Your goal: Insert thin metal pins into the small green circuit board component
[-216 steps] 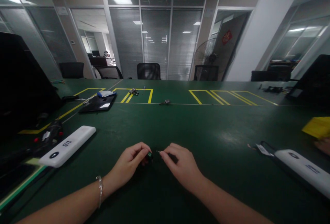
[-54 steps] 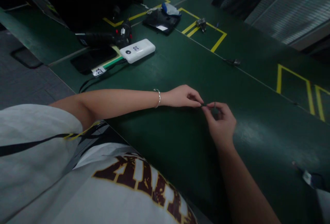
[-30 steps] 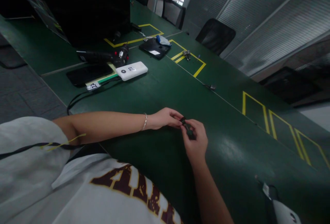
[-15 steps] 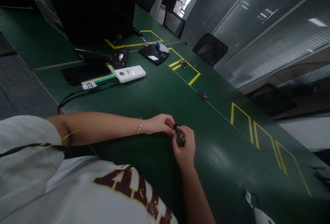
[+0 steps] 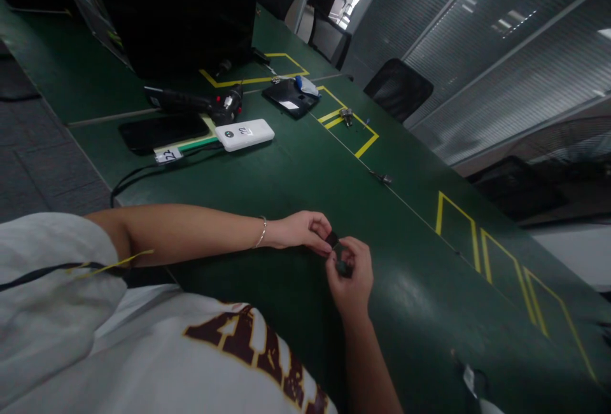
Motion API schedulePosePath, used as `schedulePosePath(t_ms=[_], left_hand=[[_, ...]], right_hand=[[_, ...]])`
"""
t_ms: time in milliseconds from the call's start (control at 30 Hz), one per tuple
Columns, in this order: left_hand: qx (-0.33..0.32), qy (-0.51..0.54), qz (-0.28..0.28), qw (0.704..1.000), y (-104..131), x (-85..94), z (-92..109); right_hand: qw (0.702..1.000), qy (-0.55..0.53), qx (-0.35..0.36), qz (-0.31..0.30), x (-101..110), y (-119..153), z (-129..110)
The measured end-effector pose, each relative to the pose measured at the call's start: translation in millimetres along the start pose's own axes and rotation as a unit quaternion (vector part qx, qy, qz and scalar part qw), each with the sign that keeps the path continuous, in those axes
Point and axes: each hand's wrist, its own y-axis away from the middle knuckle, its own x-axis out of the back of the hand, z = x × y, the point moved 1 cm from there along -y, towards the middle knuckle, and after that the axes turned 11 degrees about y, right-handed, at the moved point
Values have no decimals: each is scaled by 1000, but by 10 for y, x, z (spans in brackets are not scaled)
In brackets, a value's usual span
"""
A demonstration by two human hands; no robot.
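Over the green table [image 5: 267,185], my left hand [image 5: 303,231] comes in from the left with its fingers closed in a pinch on a small dark flat piece [image 5: 333,239]. The piece is too small and dim to name. Right beside it is my right hand [image 5: 356,277], thumb and index finger bent together at the lower edge of the piece. Whether the right fingers grip the piece itself or something tiny against it I cannot make out. A silver bracelet [image 5: 261,232] circles my left wrist.
Left of centre lie a white power bank [image 5: 245,135], a black phone [image 5: 162,133] and a black power tool [image 5: 224,105]. Farther back are a black tablet-like slab [image 5: 289,97], a small metal part [image 5: 346,116] and a large black screen [image 5: 176,13]. Yellow tape outlines mark the table.
The view has shifted slightly, and both hands sit a little farther right in it. My right fingers have drawn slightly down from the dark piece, of which more shows now.
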Motion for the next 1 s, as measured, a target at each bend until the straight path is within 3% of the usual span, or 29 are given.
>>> schedulePosePath(t_ms=[1000], left_hand=[[-1, -60, -15, 998, 4, -10, 29]], right_hand=[[999, -16, 24, -17, -41, -22, 52]])
